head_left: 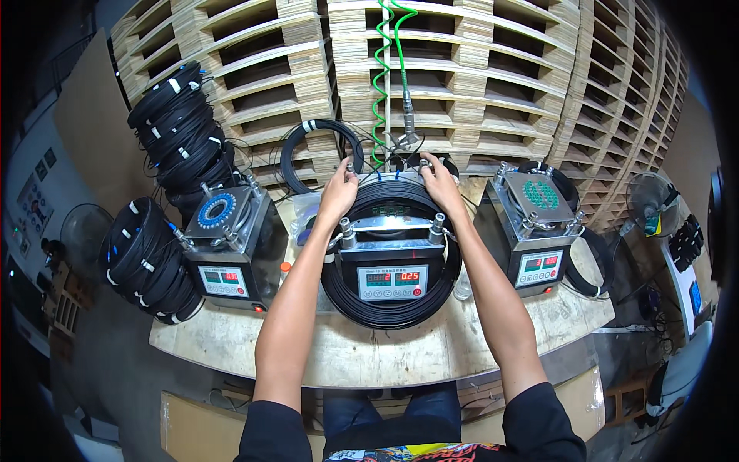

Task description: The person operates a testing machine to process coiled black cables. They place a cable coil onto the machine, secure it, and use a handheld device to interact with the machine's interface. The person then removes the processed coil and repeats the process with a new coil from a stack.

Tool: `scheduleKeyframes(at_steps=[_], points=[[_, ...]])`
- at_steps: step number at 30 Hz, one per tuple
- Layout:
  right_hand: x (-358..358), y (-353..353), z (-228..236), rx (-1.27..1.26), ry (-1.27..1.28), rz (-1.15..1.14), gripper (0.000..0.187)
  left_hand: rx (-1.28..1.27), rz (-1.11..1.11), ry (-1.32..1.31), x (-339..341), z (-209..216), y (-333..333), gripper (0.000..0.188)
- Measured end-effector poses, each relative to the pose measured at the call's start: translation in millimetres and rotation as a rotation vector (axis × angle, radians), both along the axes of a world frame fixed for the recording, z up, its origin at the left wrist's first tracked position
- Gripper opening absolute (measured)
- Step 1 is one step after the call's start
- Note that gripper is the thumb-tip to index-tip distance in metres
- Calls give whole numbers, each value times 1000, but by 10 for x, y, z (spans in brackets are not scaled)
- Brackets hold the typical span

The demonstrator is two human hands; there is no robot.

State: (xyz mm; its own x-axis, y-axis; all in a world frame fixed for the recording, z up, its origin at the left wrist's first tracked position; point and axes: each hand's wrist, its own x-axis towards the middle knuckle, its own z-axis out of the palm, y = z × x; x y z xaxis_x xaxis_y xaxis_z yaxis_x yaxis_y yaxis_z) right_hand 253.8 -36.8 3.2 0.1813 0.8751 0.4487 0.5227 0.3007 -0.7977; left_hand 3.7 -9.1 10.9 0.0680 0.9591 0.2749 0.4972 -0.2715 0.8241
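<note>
Left hand (pixel 339 189), right hand (pixel 441 183) pinch upright rear knobs (pixel 350 168); black coil (pixel 391 314) slopes frontward.

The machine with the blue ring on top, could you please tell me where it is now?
In the head view, the blue-ringed machine stands on the left of the table, between the black coils and the middle machine.

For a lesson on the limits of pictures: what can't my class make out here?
All in the head view:
- Middle machine's base: hidden by the coil.
- Left hand's and right hand's exact fingertip contact with the back posts: too small.
- Wall poster's details: small and blurred.
</note>
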Motion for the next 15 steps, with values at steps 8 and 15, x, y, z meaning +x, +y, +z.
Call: scheduleKeyframes(at_steps=[8, 15], points=[[-33, -12, -5, 32, 23, -36, 46, 19, -31, -36, -46, -63, 58, 66], [-23, 29, -47, -25, -9, -72, 49, 33, -23, -40, -23, -12, -14, 68]])
